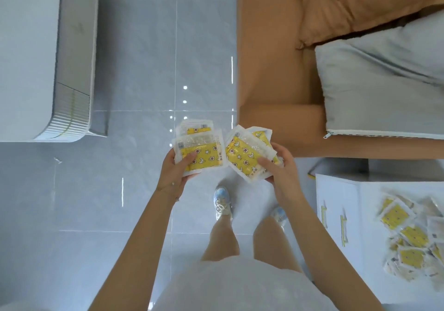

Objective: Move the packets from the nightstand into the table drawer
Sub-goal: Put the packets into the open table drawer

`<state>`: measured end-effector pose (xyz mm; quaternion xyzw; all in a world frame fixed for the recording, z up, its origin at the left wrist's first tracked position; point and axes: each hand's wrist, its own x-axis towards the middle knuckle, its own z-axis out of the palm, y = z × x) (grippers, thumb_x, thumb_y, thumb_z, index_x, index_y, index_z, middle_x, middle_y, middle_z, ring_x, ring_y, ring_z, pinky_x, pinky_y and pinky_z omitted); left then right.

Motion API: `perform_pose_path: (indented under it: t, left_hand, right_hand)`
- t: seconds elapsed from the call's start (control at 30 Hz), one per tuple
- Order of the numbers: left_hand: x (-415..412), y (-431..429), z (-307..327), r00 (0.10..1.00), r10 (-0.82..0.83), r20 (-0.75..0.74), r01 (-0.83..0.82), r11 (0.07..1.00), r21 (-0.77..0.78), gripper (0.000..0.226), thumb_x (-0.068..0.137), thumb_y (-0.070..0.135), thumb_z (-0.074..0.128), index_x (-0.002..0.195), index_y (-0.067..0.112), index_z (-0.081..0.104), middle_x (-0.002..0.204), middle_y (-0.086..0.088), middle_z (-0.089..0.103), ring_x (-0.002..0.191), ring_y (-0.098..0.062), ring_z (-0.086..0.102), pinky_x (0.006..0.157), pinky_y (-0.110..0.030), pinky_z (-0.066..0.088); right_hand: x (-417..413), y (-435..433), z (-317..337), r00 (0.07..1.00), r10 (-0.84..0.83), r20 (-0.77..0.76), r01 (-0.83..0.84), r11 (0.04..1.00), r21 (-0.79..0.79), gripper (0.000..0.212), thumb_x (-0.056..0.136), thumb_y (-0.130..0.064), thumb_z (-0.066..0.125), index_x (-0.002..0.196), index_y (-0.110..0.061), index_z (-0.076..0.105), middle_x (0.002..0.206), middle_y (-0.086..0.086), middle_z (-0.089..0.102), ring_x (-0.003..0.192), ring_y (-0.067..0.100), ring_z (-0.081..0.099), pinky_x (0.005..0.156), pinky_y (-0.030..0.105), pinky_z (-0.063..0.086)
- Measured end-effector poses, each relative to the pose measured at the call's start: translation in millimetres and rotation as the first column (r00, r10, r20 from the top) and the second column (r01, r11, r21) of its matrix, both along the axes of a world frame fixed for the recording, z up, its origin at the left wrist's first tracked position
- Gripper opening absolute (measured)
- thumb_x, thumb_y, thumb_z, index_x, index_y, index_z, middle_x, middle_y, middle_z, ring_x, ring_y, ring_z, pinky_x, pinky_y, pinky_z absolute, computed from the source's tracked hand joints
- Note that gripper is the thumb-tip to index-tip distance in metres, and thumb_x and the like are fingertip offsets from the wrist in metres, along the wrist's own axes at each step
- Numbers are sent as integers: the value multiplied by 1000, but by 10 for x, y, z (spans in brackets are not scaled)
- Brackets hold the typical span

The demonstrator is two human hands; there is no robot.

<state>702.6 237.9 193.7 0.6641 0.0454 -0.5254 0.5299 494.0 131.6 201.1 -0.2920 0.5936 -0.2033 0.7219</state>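
While both loads hang over the floor point(134, 70), between the bed point(269, 70) and the white unit point(28, 58) at the far left, I'd call this the carry step: this batch is picked up, drop-off not yet begun.

The left grip point(174, 168) is curled round a fairly neat stack of yellow packets point(200, 153), thumb on top and fingers under. The right grip point(280, 170) is wrapped the same way round a messier fanned bunch point(245, 152). The two loads sit just beside each other, nearly touching.

Loads more to go, though. A big loose pile point(413, 236) covers the top of the nightstand point(336, 190), a little back from the front edge with the yellow handles.

I can't see any drawer from here. The white unit might be the table, but I honestly can't tell.

Next move, I reckon, is turning toward the table. Both grips are full, so if that drawer's closed I'd need everything in one grip first. That fanned bunch looks slippery, so I'd squeeze it together before walking.
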Motion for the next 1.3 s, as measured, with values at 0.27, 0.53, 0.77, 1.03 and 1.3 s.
perform_pose_path:
  t: [0.27, 0.53, 0.77, 1.03, 1.3]
  left_hand:
    - [811, 50, -102, 986, 166, -7, -166, 986, -4, 23, 88, 8, 61, 105, 23, 60, 101, 1, 69, 91, -17, 69, 70, -30, 59]
    - [1669, -264, -172, 938, 346, -25, -345, 938, 13, 29, 87, 8, 62, 114, 16, 57, 105, -3, 68, 96, -20, 67, 74, -30, 59]
    - [2510, -622, -214, 875, 481, -61, -482, 876, 4, 37, 88, 8, 61, 124, 11, 54, 117, -11, 65, 102, -26, 66, 76, -33, 59]
    - [3472, -920, -302, 749, 660, -63, -662, 750, -13, 34, 89, 7, 60, 122, 10, 54, 114, -11, 65, 101, -27, 66, 73, -32, 59]
    - [4687, -1174, -473, 611, 786, -95, -789, 614, 2, 27, 90, 6, 58, 116, 14, 55, 108, -7, 66, 96, -23, 66, 70, -31, 60]
  right_hand:
    - [999, -208, -131, 999, 44, 13, -45, 998, 44, 48, 82, 3, 66, 126, -13, 53, 116, 9, 65, 88, 17, 70, 69, 32, 57]
    - [2193, -902, -194, 979, 199, 31, -201, 977, 71, 40, 85, 4, 63, 117, -18, 55, 105, 2, 67, 88, 17, 69, 71, 30, 59]
    - [3329, -1631, -130, 927, 375, 3, -374, 925, 59, 47, 83, 0, 68, 123, -19, 54, 116, 6, 66, 103, 23, 67, 87, 41, 55]
    - [4639, -2188, -101, 856, 517, 1, -517, 855, 45, 46, 83, 4, 65, 121, -19, 53, 110, 2, 66, 95, 19, 68, 82, 36, 57]
    - [6140, -2534, -249, 841, 540, 33, -541, 838, 64, 42, 84, 5, 63, 119, -17, 53, 103, 2, 68, 86, 15, 71, 76, 33, 59]
